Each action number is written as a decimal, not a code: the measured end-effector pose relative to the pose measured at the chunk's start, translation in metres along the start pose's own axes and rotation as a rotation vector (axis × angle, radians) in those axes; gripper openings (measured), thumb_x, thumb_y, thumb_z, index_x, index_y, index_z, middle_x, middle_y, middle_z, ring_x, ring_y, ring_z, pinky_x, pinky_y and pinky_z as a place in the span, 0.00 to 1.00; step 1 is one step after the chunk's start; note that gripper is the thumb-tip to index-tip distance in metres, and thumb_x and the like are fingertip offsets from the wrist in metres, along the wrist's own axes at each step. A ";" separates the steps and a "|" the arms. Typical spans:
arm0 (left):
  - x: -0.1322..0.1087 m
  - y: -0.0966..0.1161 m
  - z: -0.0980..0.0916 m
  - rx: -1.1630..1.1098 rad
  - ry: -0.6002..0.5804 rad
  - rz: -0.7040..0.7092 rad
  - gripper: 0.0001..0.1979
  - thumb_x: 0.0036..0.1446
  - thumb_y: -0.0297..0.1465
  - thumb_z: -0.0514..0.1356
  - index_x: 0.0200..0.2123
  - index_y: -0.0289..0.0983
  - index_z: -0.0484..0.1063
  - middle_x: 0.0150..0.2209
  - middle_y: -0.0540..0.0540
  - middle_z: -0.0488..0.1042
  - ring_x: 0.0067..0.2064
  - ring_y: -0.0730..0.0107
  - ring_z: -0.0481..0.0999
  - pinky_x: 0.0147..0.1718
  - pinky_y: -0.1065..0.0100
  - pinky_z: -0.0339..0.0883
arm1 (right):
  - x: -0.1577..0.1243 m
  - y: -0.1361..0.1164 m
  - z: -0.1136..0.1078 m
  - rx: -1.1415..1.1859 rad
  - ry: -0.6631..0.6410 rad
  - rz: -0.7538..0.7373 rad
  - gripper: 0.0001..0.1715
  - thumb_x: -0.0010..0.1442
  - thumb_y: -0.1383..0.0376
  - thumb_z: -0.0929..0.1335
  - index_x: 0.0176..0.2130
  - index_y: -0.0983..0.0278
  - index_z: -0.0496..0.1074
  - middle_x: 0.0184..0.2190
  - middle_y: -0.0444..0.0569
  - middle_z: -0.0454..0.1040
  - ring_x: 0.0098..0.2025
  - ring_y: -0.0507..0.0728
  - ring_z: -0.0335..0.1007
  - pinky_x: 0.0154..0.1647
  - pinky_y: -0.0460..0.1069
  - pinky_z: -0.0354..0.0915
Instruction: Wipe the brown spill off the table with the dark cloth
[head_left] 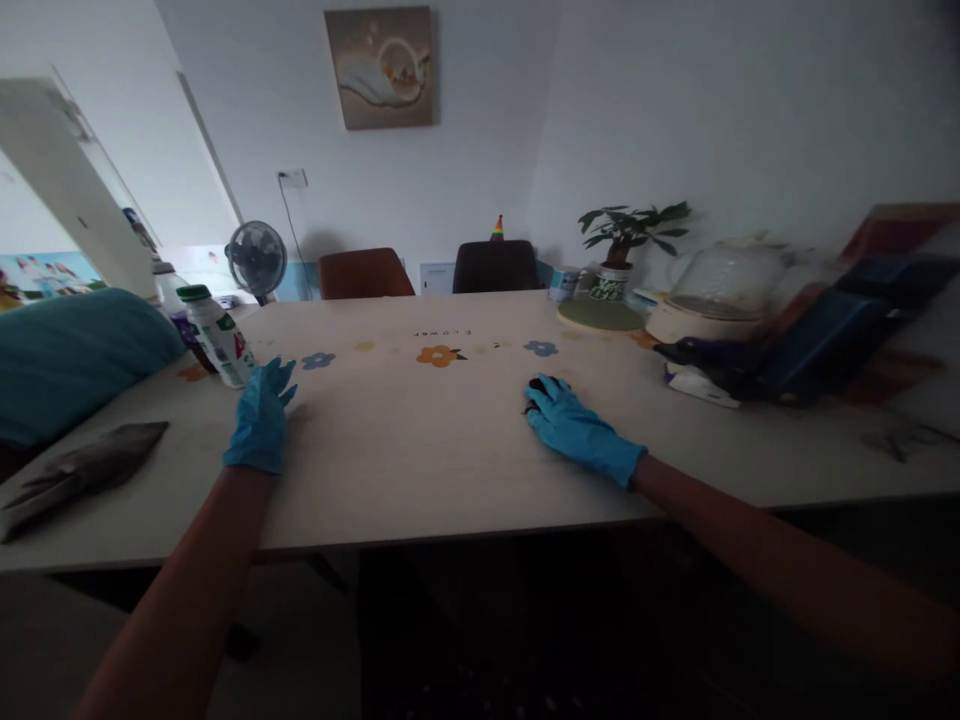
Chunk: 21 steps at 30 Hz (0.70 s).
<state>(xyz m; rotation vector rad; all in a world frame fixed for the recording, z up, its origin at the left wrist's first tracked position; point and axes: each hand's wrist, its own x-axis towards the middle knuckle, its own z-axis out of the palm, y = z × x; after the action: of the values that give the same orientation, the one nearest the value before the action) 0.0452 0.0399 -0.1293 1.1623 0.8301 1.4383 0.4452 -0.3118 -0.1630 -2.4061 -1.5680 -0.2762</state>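
Observation:
My left hand point(261, 415), in a blue glove, is raised at the left of the table with its fingers apart and nothing in them. Just beyond it stands a white bottle with a green cap point(223, 342), close to the fingertips. My right hand point(577, 425), also gloved in blue, rests right of the middle with its fingers curled over a small dark object point(535, 386). Most of that object is hidden under the fingers, so what it is cannot be made out.
On the white table point(420, 450) lie a grey pouch point(90, 465) at left and a green round mat point(600, 314) at back right. A potted plant point(611, 283), a glass kettle point(724, 285) and a dark blue device point(832, 325) stand at right. Two chairs are behind.

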 end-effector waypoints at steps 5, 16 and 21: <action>0.008 -0.004 0.002 -0.008 -0.017 -0.006 0.21 0.87 0.39 0.53 0.68 0.33 0.78 0.78 0.23 0.78 0.85 0.46 0.74 0.88 0.32 0.61 | -0.009 -0.049 -0.002 0.068 -0.047 -0.143 0.37 0.85 0.56 0.63 0.81 0.64 0.80 0.85 0.69 0.72 0.89 0.84 0.62 0.90 0.87 0.58; 0.016 -0.016 -0.002 -0.061 -0.048 0.002 0.22 0.88 0.42 0.53 0.68 0.35 0.77 0.79 0.23 0.78 0.85 0.49 0.74 0.89 0.35 0.59 | 0.031 -0.286 0.010 0.202 -0.082 -0.511 0.24 0.84 0.57 0.72 0.68 0.66 0.86 0.79 0.67 0.78 0.76 0.79 0.76 0.85 0.75 0.68; 0.016 -0.013 -0.005 -0.053 -0.057 0.007 0.20 0.90 0.37 0.52 0.69 0.35 0.77 0.78 0.25 0.79 0.84 0.51 0.75 0.90 0.34 0.58 | 0.047 -0.365 0.012 0.109 -0.048 -0.591 0.22 0.84 0.55 0.70 0.67 0.58 0.86 0.77 0.54 0.83 0.72 0.73 0.79 0.80 0.67 0.72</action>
<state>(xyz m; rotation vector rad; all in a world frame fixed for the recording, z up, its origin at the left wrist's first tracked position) 0.0448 0.0582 -0.1395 1.1615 0.7456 1.4181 0.1301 -0.1265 -0.1210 -1.8302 -2.2231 -0.2319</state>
